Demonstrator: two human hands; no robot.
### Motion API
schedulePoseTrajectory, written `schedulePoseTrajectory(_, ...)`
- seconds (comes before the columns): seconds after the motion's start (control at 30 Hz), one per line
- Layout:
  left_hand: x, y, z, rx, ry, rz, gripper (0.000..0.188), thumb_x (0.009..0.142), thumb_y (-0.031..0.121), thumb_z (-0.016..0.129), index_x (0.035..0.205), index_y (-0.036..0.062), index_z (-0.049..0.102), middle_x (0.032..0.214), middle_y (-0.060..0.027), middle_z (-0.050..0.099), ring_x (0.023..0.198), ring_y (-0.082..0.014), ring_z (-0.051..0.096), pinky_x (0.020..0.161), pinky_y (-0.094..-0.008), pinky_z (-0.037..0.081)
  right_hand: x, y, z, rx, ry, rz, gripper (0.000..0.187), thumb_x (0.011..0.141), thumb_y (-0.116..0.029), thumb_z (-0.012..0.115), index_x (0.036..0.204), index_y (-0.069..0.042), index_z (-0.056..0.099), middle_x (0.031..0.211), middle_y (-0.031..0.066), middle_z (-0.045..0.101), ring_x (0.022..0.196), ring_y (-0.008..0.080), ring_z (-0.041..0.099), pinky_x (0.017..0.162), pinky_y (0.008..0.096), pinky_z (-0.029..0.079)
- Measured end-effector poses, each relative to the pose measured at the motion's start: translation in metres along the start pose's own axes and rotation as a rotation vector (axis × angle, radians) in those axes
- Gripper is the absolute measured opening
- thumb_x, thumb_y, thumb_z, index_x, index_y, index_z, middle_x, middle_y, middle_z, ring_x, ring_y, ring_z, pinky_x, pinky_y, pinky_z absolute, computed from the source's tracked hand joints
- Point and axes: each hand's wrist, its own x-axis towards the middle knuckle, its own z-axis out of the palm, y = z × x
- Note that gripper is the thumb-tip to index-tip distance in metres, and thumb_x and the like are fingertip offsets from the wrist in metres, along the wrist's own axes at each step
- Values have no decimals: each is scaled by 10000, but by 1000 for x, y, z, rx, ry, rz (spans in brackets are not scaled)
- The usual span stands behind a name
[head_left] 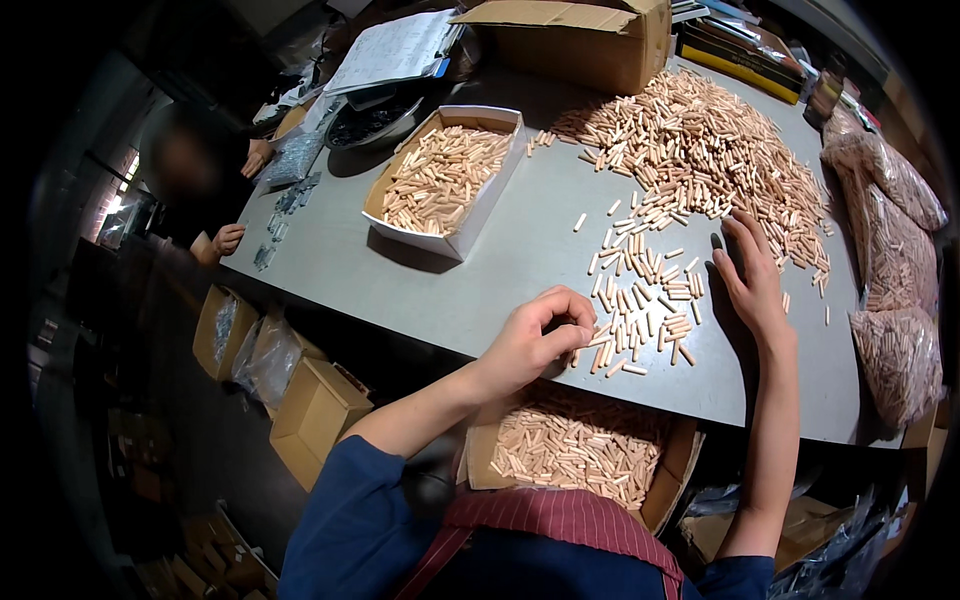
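Observation:
A large heap of short wooden dowels (690, 130) lies on the grey table, with a looser group of dowels (645, 290) spread out in front of it. At the near left side of that group is my left hand (540, 335), its thumb and fingers pinched together close to several dowels. What the pinch holds, if anything, is hidden. My right hand (748, 270) reaches to the front edge of the heap. Its fingers are apart, with the fingertips at the dowels, and it grips nothing that I can see.
A white-sided box of dowels (485, 195) stands left of the heap. Below the table edge, a cardboard box of dowels (575, 455) sits before me. Bags of dowels (895, 350) line the right edge. At the far left, a person (190, 180) works with small clear packets (270, 235).

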Motion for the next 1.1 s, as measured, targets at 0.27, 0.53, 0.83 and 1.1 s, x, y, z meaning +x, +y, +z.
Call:
schedulePoseTrajectory(0.27,4,-7,-5,4,44,75,54,952,80,642,989,44,624,1110,-37,600,1015,-116,577,925,-292,484,-1,0,-1,13,2,25,450,1005,-163,655,1405,14,548,1518,198,507,1363,398,546,1144,437,446)
schedulePoseTrajectory(0.53,41,-6,-39,69,201,124,116,931,41,702,968,38,592,945,-2,638,841,-66,567,768,-234,475,-1,5,0,-39,6,-19,442,1012,-167,655,1413,-14,550,1496,167,535,1343,348,577,1125,405,463)
schedulePoseTrajectory(0.83,71,19,-45,702,36,323,306,897,121,724,1190,40,682,1210,-103,701,1137,-223,666,968,-354,532,0,1,-2,-1,10,-2,452,975,-118,666,1392,17,557,1478,202,535,1335,390,569,1117,427,473)
schedulePoseTrajectory(1.1,105,-10,-57,1041,-61,336,661,1042,283,542,1563,-70,341,1604,-306,381,1522,-435,334,1272,-492,244,2,-3,-3,48,8,61,535,991,-108,655,1479,4,468,1480,204,529,1268,354,634,1080,417,507)
